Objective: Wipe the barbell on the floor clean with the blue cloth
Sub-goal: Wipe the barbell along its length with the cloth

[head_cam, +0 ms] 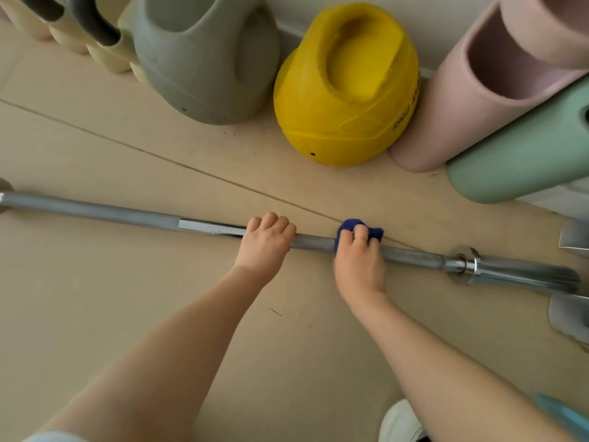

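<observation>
Barbell (127, 215) steel crosses the middle of the frame on the beige floor (95, 148), dull grey along the shaft with one bright polished band left of centre and a chrome collar at right. Your left hand (266, 247) wraps the bare shaft in a closed grip. Your right hand (360, 266) clamps the bunched blue cloth (350, 226) around it, just right of centre.

Barbell (127, 215): long steel bar, lying flat on the beige floor, running from left edge slightly down twd the right, w/ a shiny chrome patch mid-shaft and a collar + thicker chrome sleeve at the right end. Blue cloth (352, 227): dark blue, bunched up, wrapped over the shaft right of centre, short of the collar.
</observation>
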`<control>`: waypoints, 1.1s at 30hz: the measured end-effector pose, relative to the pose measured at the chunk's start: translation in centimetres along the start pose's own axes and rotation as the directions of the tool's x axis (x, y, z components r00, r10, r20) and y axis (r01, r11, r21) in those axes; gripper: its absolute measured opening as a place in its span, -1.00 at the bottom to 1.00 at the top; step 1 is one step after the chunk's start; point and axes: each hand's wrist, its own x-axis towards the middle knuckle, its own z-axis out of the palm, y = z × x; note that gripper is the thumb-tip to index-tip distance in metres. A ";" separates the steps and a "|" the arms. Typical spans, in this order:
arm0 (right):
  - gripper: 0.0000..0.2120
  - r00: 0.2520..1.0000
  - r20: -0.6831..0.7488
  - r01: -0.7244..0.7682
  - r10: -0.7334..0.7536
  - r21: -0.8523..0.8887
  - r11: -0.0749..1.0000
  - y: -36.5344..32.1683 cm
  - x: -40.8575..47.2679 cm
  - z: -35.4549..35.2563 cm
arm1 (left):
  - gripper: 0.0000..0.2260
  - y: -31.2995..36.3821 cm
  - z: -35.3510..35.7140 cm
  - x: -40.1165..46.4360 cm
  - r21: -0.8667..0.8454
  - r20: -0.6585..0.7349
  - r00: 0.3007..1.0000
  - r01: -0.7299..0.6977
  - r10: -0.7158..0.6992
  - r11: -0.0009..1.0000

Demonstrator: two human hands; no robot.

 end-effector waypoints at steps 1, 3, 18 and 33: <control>-0.68 1.000 0.014 0.028 -0.028 0.023 0.999 -1.6 0.0 0.0 | -0.65 -0.1 -0.1 0.0 -0.005 0.009 1.000 -0.022 0.022 1.000; -0.60 0.991 0.084 0.108 -0.108 0.008 0.994 -3.9 0.0 0.0 | -0.65 -0.2 -0.3 0.1 -0.009 0.020 0.999 -0.045 0.045 0.999; -0.41 0.968 0.183 0.145 -0.173 0.158 0.977 -11.4 -0.9 -0.8 | -0.55 -14.4 -2.7 -3.7 -0.119 0.326 0.920 0.270 -0.220 0.955; -0.53 0.971 0.200 0.100 -0.127 0.141 0.985 -15.3 -0.6 -0.9 | -0.74 -17.2 -1.2 -7.1 -0.109 0.139 0.977 0.180 -0.164 0.978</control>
